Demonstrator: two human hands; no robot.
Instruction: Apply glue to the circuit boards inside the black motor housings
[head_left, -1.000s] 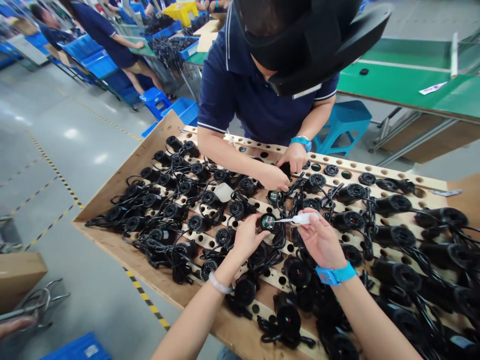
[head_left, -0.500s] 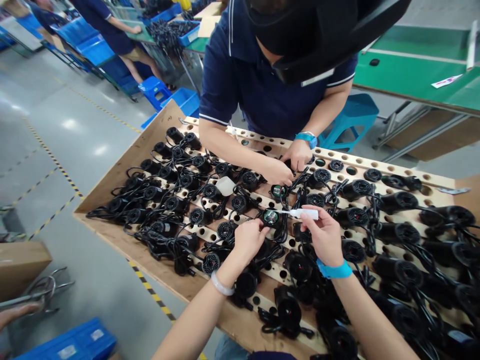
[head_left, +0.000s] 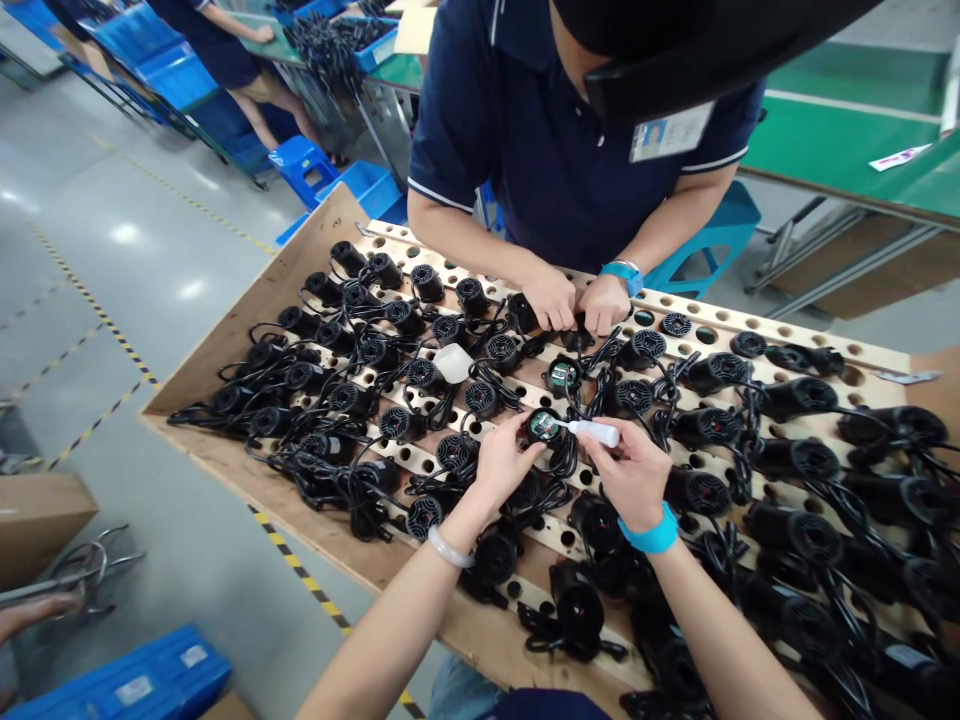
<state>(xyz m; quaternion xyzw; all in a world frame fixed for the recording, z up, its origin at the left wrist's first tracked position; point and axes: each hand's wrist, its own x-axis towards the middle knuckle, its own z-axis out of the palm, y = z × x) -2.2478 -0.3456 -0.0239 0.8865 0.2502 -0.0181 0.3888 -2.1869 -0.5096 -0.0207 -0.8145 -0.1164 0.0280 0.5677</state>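
My left hand grips the rim of a black round motor-like unit, whose open top shows a green circuit board. Between the fingers of my right hand is a small white squeeze bottle with a thin nozzle, held nearly level. Its tip points left and lies over the board; whether it touches is too small to tell. Just beyond stands another open unit, also with a green board. Coiled black cables lie beside the unit I hold.
Several black cylindrical units with slotted caps fill a wooden tray with drilled strips. A translucent white piece lies among them. Opposite, a co-worker's hands work on a black part. A blue stool stands behind the tray.
My right hand and the bottle have moved slightly left, with the nozzle now further over the board. My left hand has closed further around the unit. The co-worker's hands have come together.
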